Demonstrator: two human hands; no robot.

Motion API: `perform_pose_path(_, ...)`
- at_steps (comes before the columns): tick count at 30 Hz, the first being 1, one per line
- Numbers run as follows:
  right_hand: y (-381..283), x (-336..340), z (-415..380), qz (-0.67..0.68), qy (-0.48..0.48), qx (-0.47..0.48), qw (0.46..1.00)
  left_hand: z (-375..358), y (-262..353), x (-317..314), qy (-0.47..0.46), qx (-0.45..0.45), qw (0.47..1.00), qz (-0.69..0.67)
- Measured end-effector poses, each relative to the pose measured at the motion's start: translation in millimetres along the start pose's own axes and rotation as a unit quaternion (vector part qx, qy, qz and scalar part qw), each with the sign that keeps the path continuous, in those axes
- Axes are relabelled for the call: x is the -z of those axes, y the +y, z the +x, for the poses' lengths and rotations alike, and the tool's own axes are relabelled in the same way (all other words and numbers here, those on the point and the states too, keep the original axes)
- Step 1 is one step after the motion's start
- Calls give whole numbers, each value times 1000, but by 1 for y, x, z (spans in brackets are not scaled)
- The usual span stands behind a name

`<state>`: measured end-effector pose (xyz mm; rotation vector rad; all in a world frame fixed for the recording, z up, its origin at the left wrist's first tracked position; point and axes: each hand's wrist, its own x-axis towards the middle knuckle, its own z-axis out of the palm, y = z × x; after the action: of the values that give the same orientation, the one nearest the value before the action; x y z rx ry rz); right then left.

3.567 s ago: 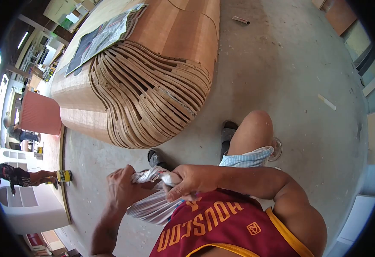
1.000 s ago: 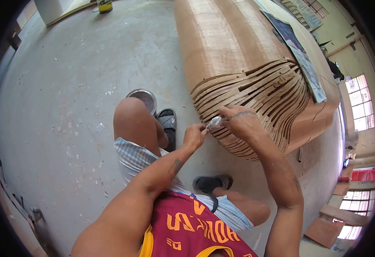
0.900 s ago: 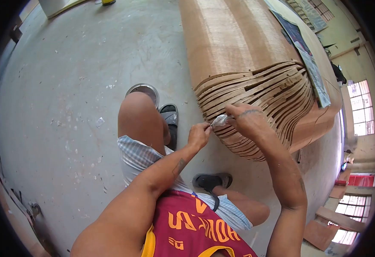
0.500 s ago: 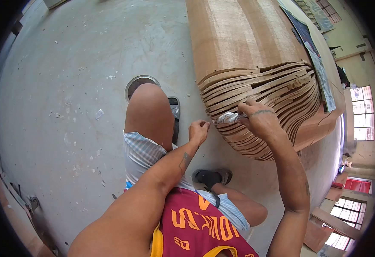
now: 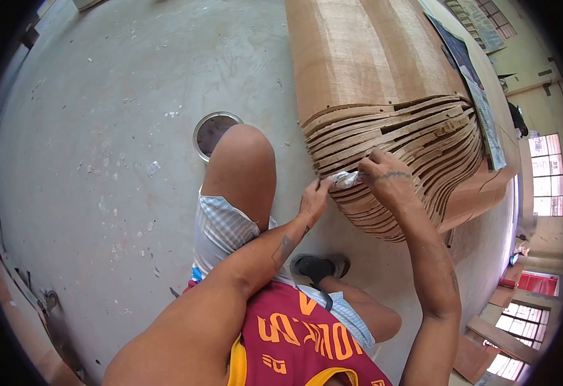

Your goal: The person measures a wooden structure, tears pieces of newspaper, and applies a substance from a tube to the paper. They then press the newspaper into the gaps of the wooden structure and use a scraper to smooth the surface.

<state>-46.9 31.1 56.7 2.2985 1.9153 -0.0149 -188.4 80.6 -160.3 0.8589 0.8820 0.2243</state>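
Observation:
A small crumpled white plastic-like wrapper (image 5: 344, 180) is stretched between my two hands, in front of the cut edges of a stack of curved plywood sheets (image 5: 339, 58). My right hand (image 5: 387, 175) grips the wrapper's right end, thumb and fingers closed. At the other end, my left hand (image 5: 315, 198) pinches it between thumb and fingertips. What the wrapper contains, if anything, I cannot make out. Both hands are close to the wavy, gapped plywood ends (image 5: 397, 138).
A round metal can (image 5: 196, 136) with dark contents stands on the grey floor (image 5: 101, 128) beside my bent knee. A printed sheet (image 5: 481, 103) lies along the stack's right side. Boards (image 5: 473, 354) lean near the windows at the lower right.
My left hand has moved right and slightly up, and now takes hold of the wrapper's left end. My right hand keeps its grip. The view has shifted slightly.

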Motion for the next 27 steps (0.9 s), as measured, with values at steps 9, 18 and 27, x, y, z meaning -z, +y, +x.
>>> perform_pose_path(9,-1,-2,6,-45,42,-16,998,1,10,-11,4,-62,994,94)
perform_pose_path(18,1,-6,1,-8,11,-39,999,-51,55,-5,95,-407,842,340)
perform_pose_path(27,2,-9,0,5,18,-32,999,-41,48,-10,94,-471,789,384)
